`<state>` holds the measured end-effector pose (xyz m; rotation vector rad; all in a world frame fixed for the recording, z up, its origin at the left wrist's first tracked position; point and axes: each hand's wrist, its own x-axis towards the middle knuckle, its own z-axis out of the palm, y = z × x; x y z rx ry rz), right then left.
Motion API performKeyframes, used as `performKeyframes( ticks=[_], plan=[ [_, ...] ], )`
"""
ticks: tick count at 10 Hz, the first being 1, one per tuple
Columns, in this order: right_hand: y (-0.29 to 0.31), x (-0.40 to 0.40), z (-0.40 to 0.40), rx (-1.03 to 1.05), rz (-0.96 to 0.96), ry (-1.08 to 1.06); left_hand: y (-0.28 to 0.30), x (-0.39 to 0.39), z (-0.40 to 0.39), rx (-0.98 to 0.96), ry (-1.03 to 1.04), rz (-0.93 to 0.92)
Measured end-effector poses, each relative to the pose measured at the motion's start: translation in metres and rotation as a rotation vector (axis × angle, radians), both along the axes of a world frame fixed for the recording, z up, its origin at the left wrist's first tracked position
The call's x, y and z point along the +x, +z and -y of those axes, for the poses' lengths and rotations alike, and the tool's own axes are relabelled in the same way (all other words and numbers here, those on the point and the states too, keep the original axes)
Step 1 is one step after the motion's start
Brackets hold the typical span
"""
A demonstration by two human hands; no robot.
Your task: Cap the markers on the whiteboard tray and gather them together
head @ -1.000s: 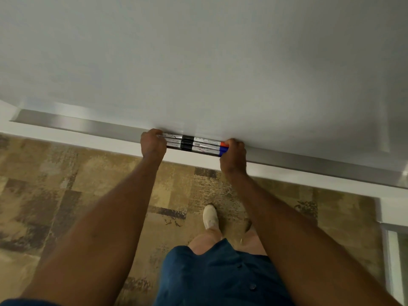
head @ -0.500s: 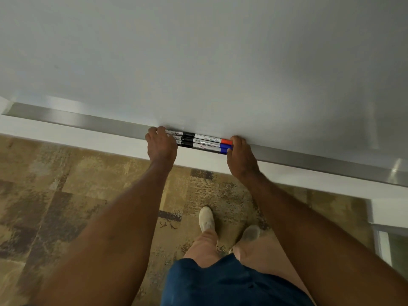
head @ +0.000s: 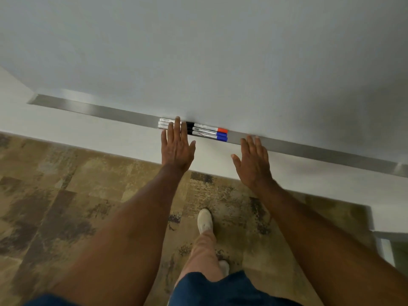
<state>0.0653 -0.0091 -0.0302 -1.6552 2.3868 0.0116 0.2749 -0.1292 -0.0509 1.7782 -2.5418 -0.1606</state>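
Several markers (head: 204, 131) lie bunched side by side on the metal whiteboard tray (head: 106, 111), in two end-to-end groups. The right group shows one red cap (head: 222, 130) and two blue caps (head: 221, 136), with black caps in the middle. My left hand (head: 176, 146) is flat and spread, its fingertips over the left markers' white barrels. My right hand (head: 254, 160) is spread too, fingertips at the tray's edge just right of the blue caps, holding nothing.
The whiteboard (head: 198, 51) fills the upper view above the tray. Below the tray runs a white wall strip, then patterned brown carpet (head: 66, 195). My leg and white shoe (head: 204, 220) stand under the markers.
Both hands, which were closed around the ends of the marker bundle, have opened and drawn back toward me. The markers stay on the tray.
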Motion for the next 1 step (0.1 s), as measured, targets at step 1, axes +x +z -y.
performKeyframes(
  ticks=[1],
  plan=[
    [0.0063, 0.0028, -0.0163, -0.087, -0.066, -0.009, 0.0086, -0.0003, -0.0179, -0.071, -0.025, -0.007]
  ],
)
